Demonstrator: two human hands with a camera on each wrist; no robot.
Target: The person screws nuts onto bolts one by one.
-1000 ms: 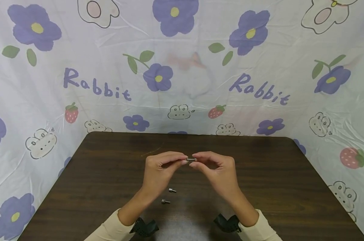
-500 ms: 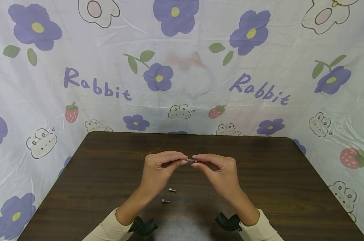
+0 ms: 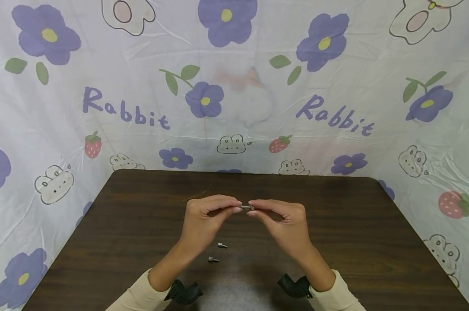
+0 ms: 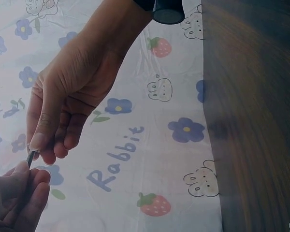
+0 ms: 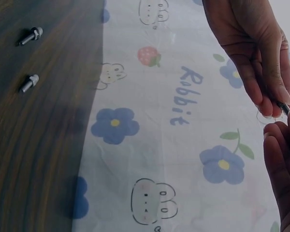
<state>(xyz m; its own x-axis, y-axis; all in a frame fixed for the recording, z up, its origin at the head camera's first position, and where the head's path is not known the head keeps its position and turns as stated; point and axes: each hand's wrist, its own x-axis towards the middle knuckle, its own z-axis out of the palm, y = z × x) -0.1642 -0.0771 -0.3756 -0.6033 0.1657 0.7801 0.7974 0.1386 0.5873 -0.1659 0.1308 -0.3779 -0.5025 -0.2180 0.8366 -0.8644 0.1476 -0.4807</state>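
Observation:
My left hand (image 3: 203, 220) and right hand (image 3: 286, 224) meet above the middle of the table, fingertips close together. Between them lies a small silver bolt (image 3: 246, 207), roughly level. The thumb and index finger of the left hand pinch its threaded end, hiding the tip. At the other end, the thumb and index finger of the right hand pinch around the head. In the left wrist view a short stretch of thread on the bolt (image 4: 30, 157) shows between the fingertips. Two similar bolts, one farther (image 3: 222, 245) and one nearer (image 3: 213, 259), lie on the table beside the left forearm.
The dark wooden table (image 3: 355, 233) spreads beneath both hands. A white cloth (image 3: 258, 108) printed with flowers, rabbits and strawberries hangs around its back and sides. Black wrist mounts (image 3: 184, 292) sit under both forearms.
The right hand has shifted very slightly right and down, and the bolt's head end has dipped a little. The left hand and the two bolts on the table look nearly the same.

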